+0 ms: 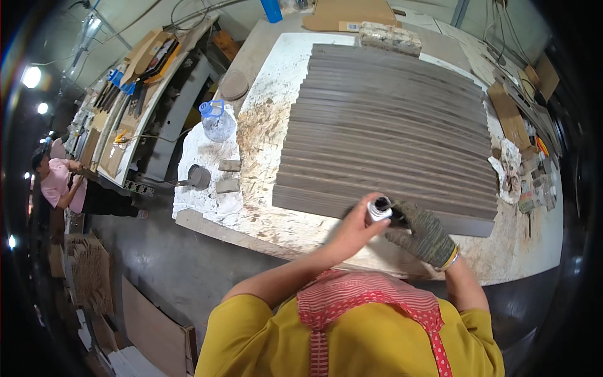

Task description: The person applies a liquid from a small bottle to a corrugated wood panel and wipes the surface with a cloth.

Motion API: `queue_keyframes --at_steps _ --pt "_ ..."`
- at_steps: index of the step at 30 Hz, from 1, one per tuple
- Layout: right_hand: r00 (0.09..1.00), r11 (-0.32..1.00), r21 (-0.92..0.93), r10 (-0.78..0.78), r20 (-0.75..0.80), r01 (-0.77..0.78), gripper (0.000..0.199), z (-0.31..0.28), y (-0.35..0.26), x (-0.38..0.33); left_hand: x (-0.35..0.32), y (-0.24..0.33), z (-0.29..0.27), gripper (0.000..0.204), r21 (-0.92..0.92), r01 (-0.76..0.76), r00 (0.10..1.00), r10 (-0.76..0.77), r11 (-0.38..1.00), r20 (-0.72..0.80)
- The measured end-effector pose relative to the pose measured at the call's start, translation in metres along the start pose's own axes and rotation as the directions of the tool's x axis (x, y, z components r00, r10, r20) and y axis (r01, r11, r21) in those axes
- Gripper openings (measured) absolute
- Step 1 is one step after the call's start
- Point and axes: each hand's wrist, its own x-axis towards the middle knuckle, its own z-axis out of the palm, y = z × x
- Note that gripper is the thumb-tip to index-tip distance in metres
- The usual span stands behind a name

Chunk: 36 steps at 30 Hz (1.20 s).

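My bare left hand [353,231] is wrapped around a small white bottle [379,212], held over the near edge of the stacked boards. The bottle's top looks dark and tilts toward my right hand. My right hand [428,237], in a grey-green knitted glove with a yellow cuff, is bent beside the bottle, its fingers curled at something dark that I cannot make out. Beyond both hands lie long grey-brown strips or boards [389,138], side by side in a wide stack on the worktable [257,182].
At the table's left are a clear jug [217,124] with a blue handle, a dark round cup [200,176] and two small blocks [228,186]. Crumpled rags [507,168] and bottles lie at the right edge. A person in pink [63,182] stands far left near a cluttered bench.
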Motion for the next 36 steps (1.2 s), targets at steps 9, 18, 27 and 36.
queue_keyframes --at_steps 9,18,27,36 --pt "0.971 0.84 -0.49 -0.227 0.071 0.232 0.034 0.044 -0.074 0.07 -0.032 0.021 -0.099 0.056 0.608 -0.235 0.952 0.306 0.758 -0.014" --pt "0.972 0.916 -0.341 -0.233 -0.023 0.211 0.026 0.036 -0.078 0.084 -0.02 0.014 -0.12 0.056 0.53 -0.265 0.95 0.311 0.806 0.001" --pt "0.961 0.963 0.039 0.268 -0.069 -0.266 0.028 0.02 -0.072 0.102 -0.011 0.005 -0.121 0.054 0.276 -0.076 0.997 0.079 0.958 0.001" --pt "0.966 0.964 0.073 0.257 0.01 -0.257 0.026 0.017 -0.077 0.105 -0.011 -0.006 -0.13 0.053 0.314 -0.115 0.991 0.131 0.942 -0.028"
